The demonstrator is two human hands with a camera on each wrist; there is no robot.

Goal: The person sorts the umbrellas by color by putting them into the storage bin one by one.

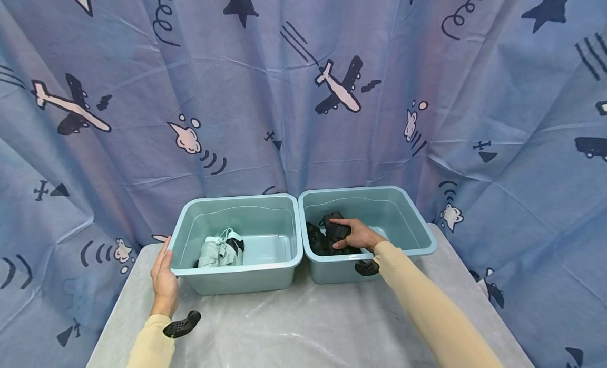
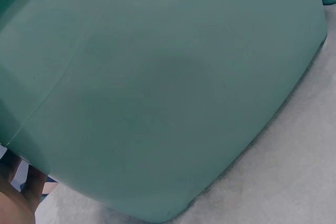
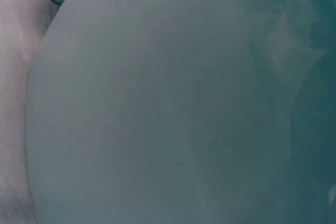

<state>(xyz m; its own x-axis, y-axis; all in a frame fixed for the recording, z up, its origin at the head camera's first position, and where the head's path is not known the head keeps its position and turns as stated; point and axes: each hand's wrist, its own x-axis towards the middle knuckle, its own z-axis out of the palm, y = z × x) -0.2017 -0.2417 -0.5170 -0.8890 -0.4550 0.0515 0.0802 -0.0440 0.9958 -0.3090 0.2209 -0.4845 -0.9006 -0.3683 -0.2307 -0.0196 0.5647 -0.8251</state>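
Observation:
My left hand (image 1: 164, 281) rests on the outer left side of the left bin (image 1: 237, 271), fingers extended along its rim. In the left wrist view some fingers (image 2: 34, 186) show at the bin's edge. Inside that bin lie pale mint rolled fabric bundles (image 1: 211, 253) with a thin cord and a black patch. My right hand (image 1: 359, 235) reaches over the front rim into the right bin (image 1: 403, 252) and grips a dark fabric bundle (image 1: 335, 230) between thumb and fingers. Another dark bundle (image 1: 315, 240) lies left of it, against the wall.
Both bins stand side by side, rims nearly meeting, on a table with a pale grey cover (image 1: 294, 331). A blue patterned curtain (image 1: 265, 104) hangs right behind them. Black wrist-worn devices (image 1: 182, 326) sit on both forearms. The right wrist view is filled by the bin wall (image 3: 157, 103).

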